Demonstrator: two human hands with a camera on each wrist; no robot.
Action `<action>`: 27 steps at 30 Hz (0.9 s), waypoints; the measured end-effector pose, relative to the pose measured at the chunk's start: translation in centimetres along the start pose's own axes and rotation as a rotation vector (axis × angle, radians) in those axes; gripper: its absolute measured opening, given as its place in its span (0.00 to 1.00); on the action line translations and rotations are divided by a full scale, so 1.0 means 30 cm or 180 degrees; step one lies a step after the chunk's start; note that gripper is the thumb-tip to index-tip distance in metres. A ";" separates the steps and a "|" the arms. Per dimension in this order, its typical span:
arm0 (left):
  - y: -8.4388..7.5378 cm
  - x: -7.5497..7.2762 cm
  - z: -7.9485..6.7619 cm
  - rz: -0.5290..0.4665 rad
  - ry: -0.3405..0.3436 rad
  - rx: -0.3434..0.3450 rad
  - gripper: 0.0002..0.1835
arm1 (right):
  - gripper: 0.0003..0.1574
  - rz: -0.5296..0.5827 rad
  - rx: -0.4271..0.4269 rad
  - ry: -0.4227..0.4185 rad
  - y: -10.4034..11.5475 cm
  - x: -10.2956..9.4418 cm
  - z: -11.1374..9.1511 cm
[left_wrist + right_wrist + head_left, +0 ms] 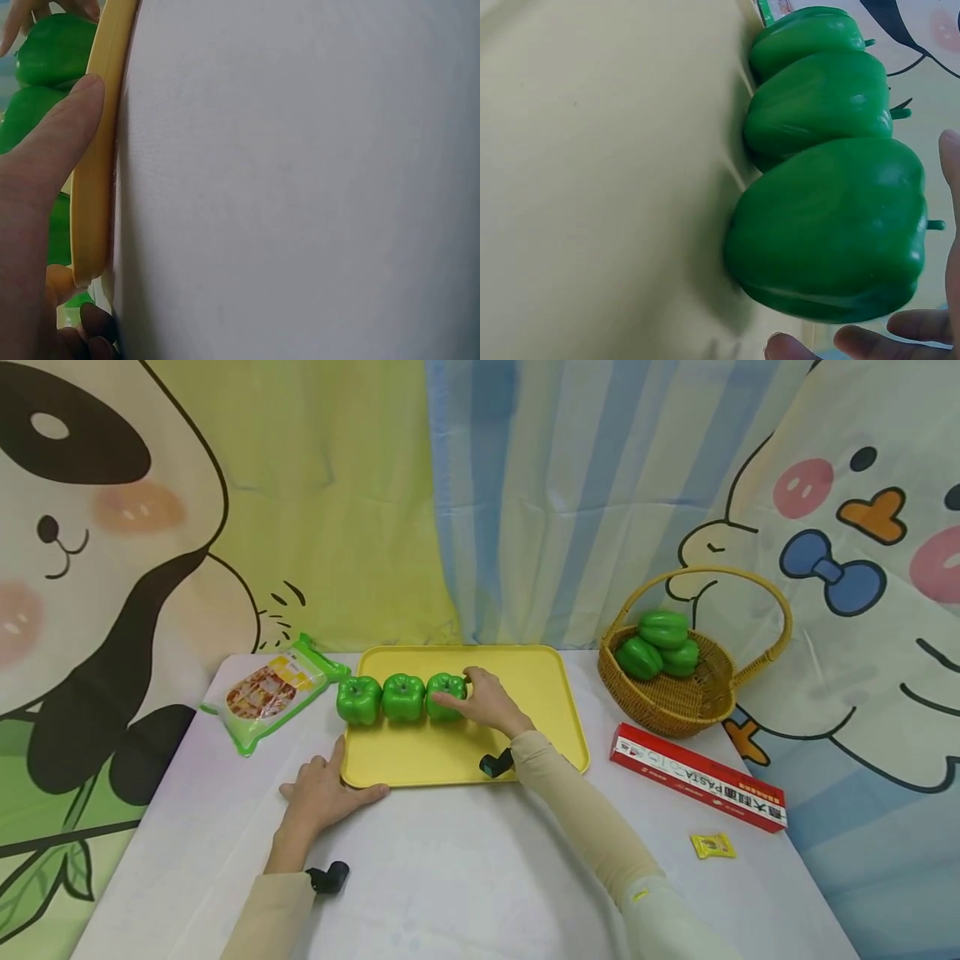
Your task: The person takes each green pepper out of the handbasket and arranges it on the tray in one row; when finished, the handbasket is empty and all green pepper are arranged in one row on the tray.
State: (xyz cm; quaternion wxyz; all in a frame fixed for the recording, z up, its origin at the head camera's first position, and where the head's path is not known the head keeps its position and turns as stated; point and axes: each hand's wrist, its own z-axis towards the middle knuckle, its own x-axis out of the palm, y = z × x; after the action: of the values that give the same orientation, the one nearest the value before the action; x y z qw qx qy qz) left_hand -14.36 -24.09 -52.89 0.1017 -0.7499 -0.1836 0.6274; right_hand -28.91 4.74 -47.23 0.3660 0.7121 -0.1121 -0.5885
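In the head view, three green bell peppers stand in a row at the left of a yellow tray (450,760): a left pepper (358,702), a middle pepper (403,698) and a right pepper (442,687). My right hand (491,700) is at the right pepper, thumb in front and fingers behind. The right wrist view shows its fingers (870,343) spread and apart from that pepper (829,232). At the tray's near left corner rests my left hand (318,793), its thumb (71,124) along the front rim and its index finger along the left side.
A wicker basket (660,714) holding three more green peppers (663,631) stands at the right. Before it lie a red pasta box (697,777) and a small yellow packet (712,846). A green-edged food bag (273,689) lies left of the tray. Printed curtains (517,502) hang behind.
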 end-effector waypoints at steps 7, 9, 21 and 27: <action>-0.003 -0.004 0.000 -0.0004 0.0040 0.0000 0.75 | 0.64 0.0002 -0.0013 -0.0063 -0.041 -0.066 -0.042; -0.002 -0.005 0.002 -0.0005 0.0046 0.0003 0.76 | 0.64 0.0014 -0.0021 -0.0078 -0.058 -0.088 -0.055; 0.000 -0.012 0.008 -0.0017 0.0042 0.0030 0.76 | 0.60 0.0053 0.0097 -0.0201 -0.171 -0.203 -0.150; -0.002 -0.010 0.000 -0.0065 0.0048 0.0042 0.76 | 0.58 0.0111 0.0121 -0.0303 -0.246 -0.267 -0.216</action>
State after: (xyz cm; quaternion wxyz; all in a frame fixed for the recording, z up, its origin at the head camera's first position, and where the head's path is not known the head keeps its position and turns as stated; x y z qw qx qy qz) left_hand -14.41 -24.15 -52.59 0.1144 -0.7520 -0.1863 0.6218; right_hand -27.21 17.19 -45.74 0.3568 0.6881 -0.1530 -0.6131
